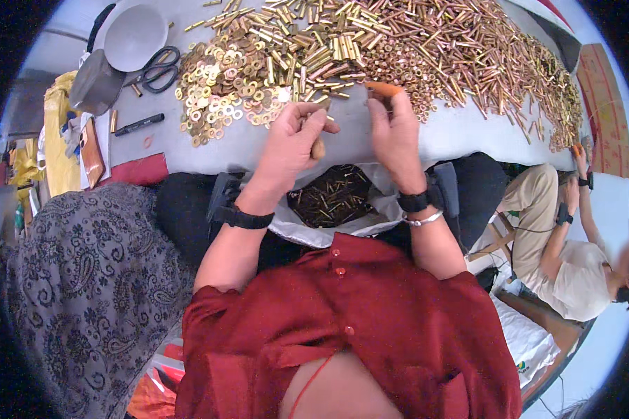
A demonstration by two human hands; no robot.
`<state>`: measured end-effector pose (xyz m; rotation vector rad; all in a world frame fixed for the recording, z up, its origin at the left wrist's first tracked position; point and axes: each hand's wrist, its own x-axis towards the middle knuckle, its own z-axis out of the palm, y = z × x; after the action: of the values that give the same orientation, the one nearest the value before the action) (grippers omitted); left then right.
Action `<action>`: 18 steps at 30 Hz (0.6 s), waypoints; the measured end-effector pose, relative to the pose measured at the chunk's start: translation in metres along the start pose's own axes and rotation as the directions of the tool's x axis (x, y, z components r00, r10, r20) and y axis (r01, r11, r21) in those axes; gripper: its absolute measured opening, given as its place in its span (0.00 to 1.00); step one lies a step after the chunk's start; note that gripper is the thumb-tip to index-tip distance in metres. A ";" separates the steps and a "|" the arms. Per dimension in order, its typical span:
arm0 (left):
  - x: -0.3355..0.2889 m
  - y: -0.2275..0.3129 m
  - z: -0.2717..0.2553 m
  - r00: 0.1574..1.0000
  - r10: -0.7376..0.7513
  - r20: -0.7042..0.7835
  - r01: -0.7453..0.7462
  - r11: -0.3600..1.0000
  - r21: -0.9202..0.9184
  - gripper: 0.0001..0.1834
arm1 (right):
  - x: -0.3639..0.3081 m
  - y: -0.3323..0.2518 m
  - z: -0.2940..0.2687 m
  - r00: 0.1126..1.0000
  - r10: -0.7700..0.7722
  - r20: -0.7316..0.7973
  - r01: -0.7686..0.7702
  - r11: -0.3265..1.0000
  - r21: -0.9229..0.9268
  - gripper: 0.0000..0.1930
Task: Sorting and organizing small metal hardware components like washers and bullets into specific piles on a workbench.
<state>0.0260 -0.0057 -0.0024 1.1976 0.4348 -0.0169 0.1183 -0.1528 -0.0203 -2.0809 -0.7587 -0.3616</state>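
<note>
My left hand [293, 136] is raised over the near edge of the grey-covered table, its fingers curled in. A small brass-coloured glint shows by its thumb, but what it holds is mostly hidden. My right hand [396, 133] is bent at the pile's edge, with an orange cover [384, 89] on one fingertip. Thumb and covered finger come close around something small and dark that I cannot make out. Just beyond them lie brass nuts [405, 73], brass tubes [339, 49] and flat washers [220, 87]. Below, an open white bag [381, 220] in my lap contains assembled-looking brass pieces [332, 195].
Long brass-coloured pieces [461, 42] spread across the right of the table. Black-handled scissors [162, 70], a grey bowl [136, 36], a dark round container [94, 82] and a black marker [140, 124] lie at left. Another person [573, 272] sits at the right.
</note>
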 end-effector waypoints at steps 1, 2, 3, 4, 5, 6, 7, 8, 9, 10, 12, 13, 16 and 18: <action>0.000 0.000 0.002 1.000 0.014 0.005 -0.014 1.000 -0.001 0.16 | 0.000 -0.005 -0.002 0.973 0.227 0.043 -0.231 0.946 0.226 0.11; 0.000 -0.001 0.002 1.000 0.006 0.002 -0.006 1.000 0.003 0.16 | -0.001 -0.009 -0.003 0.895 0.426 0.134 -0.440 0.791 0.424 0.11; 0.000 -0.002 0.001 1.000 -0.003 -0.003 0.003 1.000 0.010 0.16 | -0.001 -0.012 -0.002 0.871 0.457 0.179 -0.477 0.702 0.529 0.10; 0.000 -0.002 0.002 1.000 -0.009 -0.004 0.009 1.000 0.015 0.16 | 0.000 -0.017 -0.003 0.868 0.462 0.181 -0.482 0.698 0.529 0.10; 0.000 -0.003 0.002 1.000 -0.014 -0.005 0.015 1.000 0.016 0.16 | 0.003 -0.024 -0.004 0.837 0.499 0.225 -0.517 0.586 0.624 0.11; -0.001 -0.003 0.003 1.000 -0.013 -0.012 0.014 0.999 0.033 0.15 | 0.003 -0.027 -0.004 0.804 0.528 0.272 -0.540 0.459 0.705 0.12; 0.000 -0.003 0.002 1.000 -0.011 -0.020 0.012 0.999 0.053 0.15 | 0.003 -0.025 -0.002 0.802 0.532 0.273 -0.543 0.455 0.706 0.12; 0.000 -0.004 0.002 1.000 -0.016 -0.020 0.017 0.998 0.056 0.15 | 0.002 -0.022 0.001 0.834 0.508 0.215 -0.506 0.550 0.664 0.13; 0.001 -0.006 0.001 1.000 -0.016 -0.019 0.017 0.999 0.039 0.15 | 0.000 -0.019 0.003 0.864 0.477 0.160 -0.466 0.638 0.614 0.14; 0.002 -0.007 0.000 1.000 -0.015 -0.021 0.016 1.000 0.021 0.15 | -0.001 -0.013 0.006 0.862 0.479 0.163 -0.469 0.634 0.615 0.14; 0.003 -0.004 0.000 0.999 -0.034 -0.021 0.035 0.999 0.010 0.15 | -0.003 -0.002 0.007 0.923 0.370 0.109 -0.382 0.837 0.391 0.14; 0.004 -0.003 -0.001 0.999 -0.049 -0.018 0.049 0.999 -0.003 0.15 | -0.002 -0.003 0.006 0.921 0.373 0.110 -0.385 0.835 0.393 0.14; 0.005 -0.005 -0.002 0.998 -0.049 -0.025 0.049 0.999 0.008 0.16 | 0.003 -0.014 -0.002 0.845 0.494 0.203 -0.520 0.675 0.523 0.14; 0.004 -0.005 -0.002 0.999 -0.044 -0.025 0.044 0.999 0.012 0.16 | 0.005 -0.021 -0.006 0.761 0.565 0.317 -0.611 0.461 0.644 0.14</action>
<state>0.0281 -0.0046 -0.0091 1.2019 0.4838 -0.0427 0.1094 -0.1468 -0.0008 -1.4375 -0.0917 0.3690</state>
